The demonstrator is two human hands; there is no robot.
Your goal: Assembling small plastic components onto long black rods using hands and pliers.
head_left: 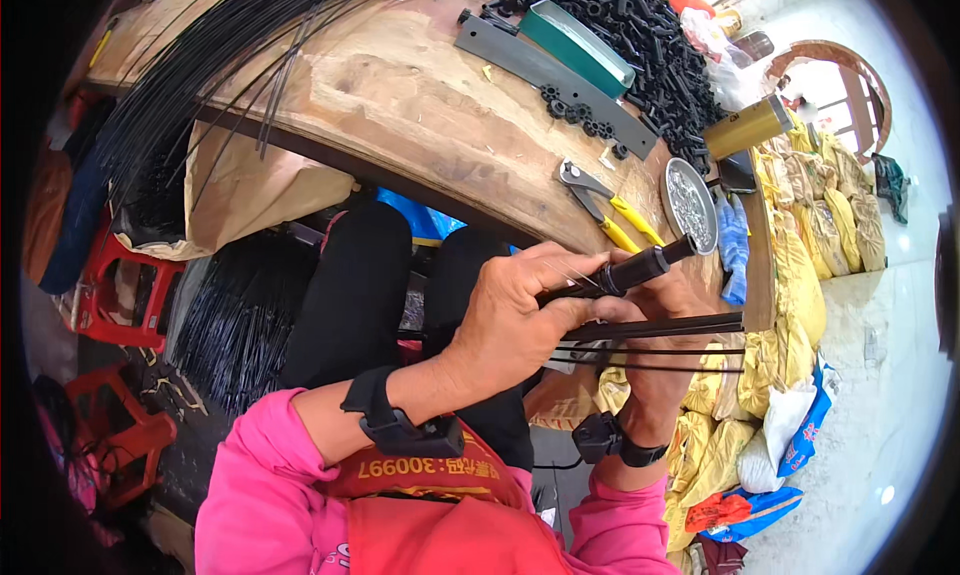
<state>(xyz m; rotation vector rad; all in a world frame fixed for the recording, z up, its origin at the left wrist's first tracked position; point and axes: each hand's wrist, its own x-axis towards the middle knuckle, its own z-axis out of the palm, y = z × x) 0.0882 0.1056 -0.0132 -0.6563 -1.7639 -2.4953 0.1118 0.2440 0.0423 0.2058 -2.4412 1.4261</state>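
In front of my lap, both hands work close together on a black tubular plastic piece [642,266] with a stepped collar. My left hand [505,305] is closed, its thumb and fingers pinching at the near end of that piece. A thin wire-like strand shows by the left fingers. My right hand [668,297] supports the piece from behind and below, its fingers curled and partly hidden. Several thin black rods [690,325] stick out to the right from between the hands, crossing the right palm. How the rods join the tubular piece cannot be seen.
On the wooden table [400,75] lie yellow-handled pliers [600,197], a metal dish [703,237] of small shiny parts, a metal bar [500,47], a green tray [548,37] and heaped black plastic parts [660,65]. Long black rods [220,45] overhang the left edge. Yellow sacks [800,275] stand right.
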